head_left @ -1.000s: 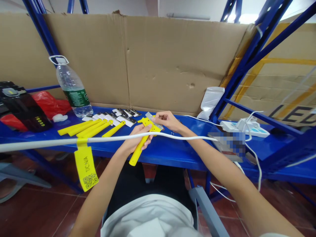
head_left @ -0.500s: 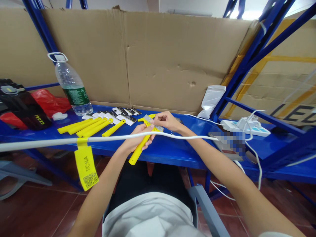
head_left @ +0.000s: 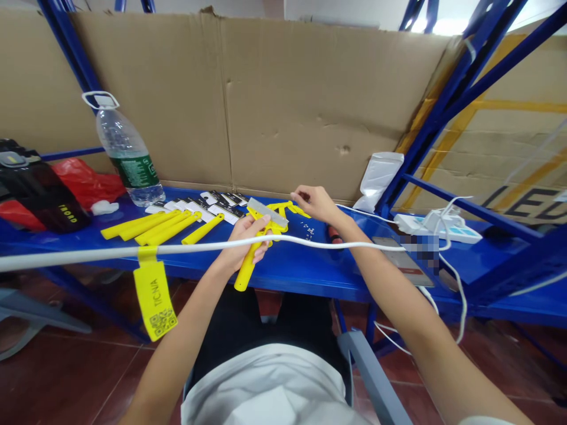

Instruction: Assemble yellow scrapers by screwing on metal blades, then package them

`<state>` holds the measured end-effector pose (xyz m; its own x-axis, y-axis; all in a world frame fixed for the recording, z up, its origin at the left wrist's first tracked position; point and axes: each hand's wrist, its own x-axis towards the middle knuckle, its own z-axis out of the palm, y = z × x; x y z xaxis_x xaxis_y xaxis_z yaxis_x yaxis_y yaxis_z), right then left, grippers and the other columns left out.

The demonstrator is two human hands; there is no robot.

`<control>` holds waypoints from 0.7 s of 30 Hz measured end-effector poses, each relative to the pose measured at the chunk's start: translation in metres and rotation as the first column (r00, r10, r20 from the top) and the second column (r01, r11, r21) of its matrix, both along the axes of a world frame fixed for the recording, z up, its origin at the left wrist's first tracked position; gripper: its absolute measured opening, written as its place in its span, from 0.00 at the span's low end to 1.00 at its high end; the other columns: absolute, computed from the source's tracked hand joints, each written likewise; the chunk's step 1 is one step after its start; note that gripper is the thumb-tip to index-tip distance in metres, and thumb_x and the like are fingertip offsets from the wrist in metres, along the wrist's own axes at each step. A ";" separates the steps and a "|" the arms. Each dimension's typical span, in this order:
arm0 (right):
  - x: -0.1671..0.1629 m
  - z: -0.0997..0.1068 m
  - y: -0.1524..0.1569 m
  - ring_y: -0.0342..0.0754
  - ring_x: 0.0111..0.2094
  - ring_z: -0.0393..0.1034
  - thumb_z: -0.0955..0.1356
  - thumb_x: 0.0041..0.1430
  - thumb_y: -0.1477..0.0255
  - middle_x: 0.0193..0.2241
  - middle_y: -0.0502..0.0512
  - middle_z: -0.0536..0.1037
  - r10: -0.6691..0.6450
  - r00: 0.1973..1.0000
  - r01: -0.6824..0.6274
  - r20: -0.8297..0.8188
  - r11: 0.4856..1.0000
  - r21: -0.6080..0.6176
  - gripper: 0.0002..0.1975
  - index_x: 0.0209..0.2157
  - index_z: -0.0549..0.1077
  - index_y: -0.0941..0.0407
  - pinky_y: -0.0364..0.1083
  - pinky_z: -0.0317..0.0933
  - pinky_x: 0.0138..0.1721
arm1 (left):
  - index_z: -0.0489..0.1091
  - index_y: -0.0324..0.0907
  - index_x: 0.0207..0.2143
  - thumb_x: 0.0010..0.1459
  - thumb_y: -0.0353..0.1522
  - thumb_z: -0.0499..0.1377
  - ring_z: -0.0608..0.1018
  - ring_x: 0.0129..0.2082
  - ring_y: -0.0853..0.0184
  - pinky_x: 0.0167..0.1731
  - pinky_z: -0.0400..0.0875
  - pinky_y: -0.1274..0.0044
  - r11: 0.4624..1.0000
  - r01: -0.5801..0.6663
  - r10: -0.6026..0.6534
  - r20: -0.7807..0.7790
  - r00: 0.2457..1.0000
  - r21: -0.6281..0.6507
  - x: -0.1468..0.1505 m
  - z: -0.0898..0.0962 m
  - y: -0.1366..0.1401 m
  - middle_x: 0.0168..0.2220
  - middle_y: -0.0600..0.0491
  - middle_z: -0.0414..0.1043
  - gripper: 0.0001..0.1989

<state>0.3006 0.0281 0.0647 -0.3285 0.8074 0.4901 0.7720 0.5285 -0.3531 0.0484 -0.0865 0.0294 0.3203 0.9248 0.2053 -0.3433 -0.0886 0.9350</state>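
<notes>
My left hand (head_left: pixel 244 239) is closed around a yellow-handled scraper (head_left: pixel 244 274). The scraper is tilted, with its flat metal blade (head_left: pixel 262 211) at the upper end and the handle pointing down towards my lap. My right hand (head_left: pixel 315 202) hovers to the right of it, fingers curled together in a pinch; whatever is between them is too small to make out. Beneath that hand lie loose yellow plastic parts (head_left: pixel 283 206). Several tiny screws (head_left: pixel 307 229) are scattered on the blue table just in front. A red and black tool (head_left: pixel 334 234), perhaps a screwdriver, lies partly behind my right forearm.
Several yellow handles (head_left: pixel 153 227) and black-and-white cards (head_left: pixel 224 212) lie to the left. Behind them stand a water bottle (head_left: pixel 133 159) and a black flask (head_left: pixel 48 195). A white cable (head_left: pixel 177 249) crosses the view. A power strip (head_left: pixel 443 227) sits at right.
My right hand has left the scraper and moved up and right, exposing the yellow parts, the screws and the red tool. My left hand still holds the scraper, its blade now in fuller view.
</notes>
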 end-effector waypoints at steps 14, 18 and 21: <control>0.043 -0.034 0.049 0.55 0.46 0.85 0.78 0.68 0.67 0.46 0.62 0.90 -0.131 0.919 0.221 0.371 0.952 -0.213 0.08 0.45 0.85 0.57 0.45 0.69 0.44 | 0.65 0.45 0.36 0.57 0.50 0.77 0.64 0.09 0.75 0.08 0.59 0.81 0.995 -0.076 0.069 0.107 0.992 0.059 0.001 0.008 -0.005 0.22 0.59 0.74 0.28; 0.042 -0.039 0.050 0.55 0.47 0.85 0.73 0.75 0.65 0.47 0.63 0.90 -0.135 0.911 0.228 0.390 0.952 -0.204 0.11 0.47 0.84 0.58 0.44 0.67 0.44 | 0.65 0.44 0.36 0.59 0.49 0.76 0.66 0.10 0.74 0.09 0.60 0.81 0.995 -0.064 0.055 0.108 0.993 0.082 0.001 0.005 -0.003 0.21 0.59 0.73 0.26; 0.041 -0.042 0.051 0.54 0.49 0.84 0.71 0.77 0.65 0.50 0.64 0.89 -0.140 0.910 0.230 0.390 0.953 -0.196 0.11 0.47 0.83 0.57 0.44 0.66 0.45 | 0.66 0.44 0.37 0.61 0.49 0.75 0.67 0.10 0.74 0.09 0.61 0.81 0.995 -0.052 0.044 0.094 0.995 0.087 -0.001 0.002 0.000 0.22 0.59 0.74 0.25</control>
